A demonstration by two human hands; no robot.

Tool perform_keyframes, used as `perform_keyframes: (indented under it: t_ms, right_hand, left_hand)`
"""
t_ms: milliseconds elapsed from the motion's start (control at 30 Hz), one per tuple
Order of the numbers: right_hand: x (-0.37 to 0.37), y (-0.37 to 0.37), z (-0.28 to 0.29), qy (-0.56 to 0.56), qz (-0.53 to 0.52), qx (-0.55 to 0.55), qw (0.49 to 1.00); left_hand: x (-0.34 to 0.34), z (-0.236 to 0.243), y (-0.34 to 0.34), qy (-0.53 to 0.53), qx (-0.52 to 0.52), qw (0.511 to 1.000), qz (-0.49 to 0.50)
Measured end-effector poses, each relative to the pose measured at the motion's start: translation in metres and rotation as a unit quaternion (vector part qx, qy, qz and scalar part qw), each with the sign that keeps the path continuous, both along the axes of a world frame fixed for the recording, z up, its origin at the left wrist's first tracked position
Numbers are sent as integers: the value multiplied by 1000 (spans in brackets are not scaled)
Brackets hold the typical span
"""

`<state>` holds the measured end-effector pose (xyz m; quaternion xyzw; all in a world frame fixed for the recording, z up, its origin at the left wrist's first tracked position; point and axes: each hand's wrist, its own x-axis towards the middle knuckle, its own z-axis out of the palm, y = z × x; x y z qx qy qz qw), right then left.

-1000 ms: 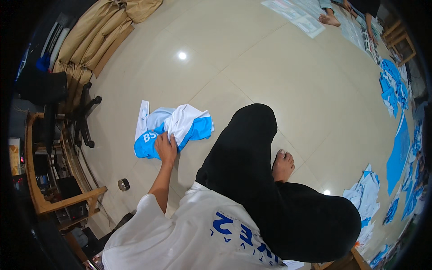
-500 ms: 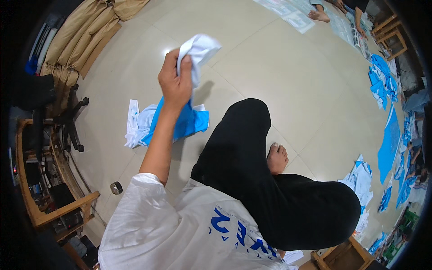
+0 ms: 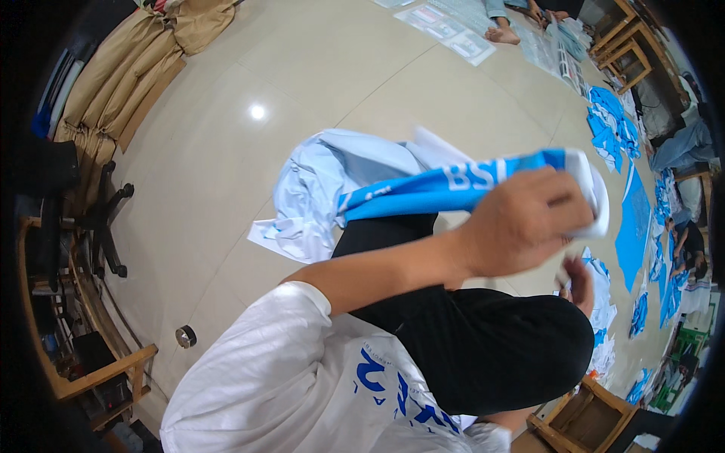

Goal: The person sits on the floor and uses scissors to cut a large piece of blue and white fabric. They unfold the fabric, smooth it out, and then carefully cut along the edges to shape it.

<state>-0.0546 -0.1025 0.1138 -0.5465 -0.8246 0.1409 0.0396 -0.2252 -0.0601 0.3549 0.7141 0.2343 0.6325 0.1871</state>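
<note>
My left hand [image 3: 525, 223] is closed around one end of a blue-and-white shirt [image 3: 423, 200], gripping beside a white band. A blue strip with white lettering stretches from that grip to the left over my black-trousered leg [image 3: 498, 355]. The shirt's pale, crumpled body [image 3: 310, 189] hangs past the leg toward the floor, with a white edge showing at its lower left. Beyond my left hand, near my knee, part of my right hand [image 3: 578, 285] shows with curved fingers apart; nothing is visible in them. My left forearm crosses in front of my lap.
Blue and white cloth pieces [image 3: 634, 234] lie along the floor at the right, where other people sit. Brown padded rolls [image 3: 124, 75] and a wheeled chair base [image 3: 109, 219] stand at the left. A tape roll [image 3: 185, 337] and wooden stool [image 3: 581, 415] are near me.
My left hand has swung right and nearer, drawing the shirt off the floor and across my leg. My right hand has come into view by the knee.
</note>
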Motion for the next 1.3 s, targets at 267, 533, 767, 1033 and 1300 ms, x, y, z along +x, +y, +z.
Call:
perform_keyframes:
  t_ms: [267,533,767,1033,1300]
  right_hand:
    - [34,74,312,196,135,-143,961]
    - [66,88,378,647,96,4,757]
    - [148,120,446,754,152,-47,637]
    - [216,112,481,796,-26,-164,582]
    - [215,72,497,629,-195,129,741]
  left_hand:
    - [-9,-9,-28,15,5,997,72]
    - [-137,-151,13,129,-296,930,176]
    - [-220,-143,49,201,-330,896,217]
    - [-259,-30,151,306,-167,934,79]
    - [-265,51,164,-41,-363,920,-141]
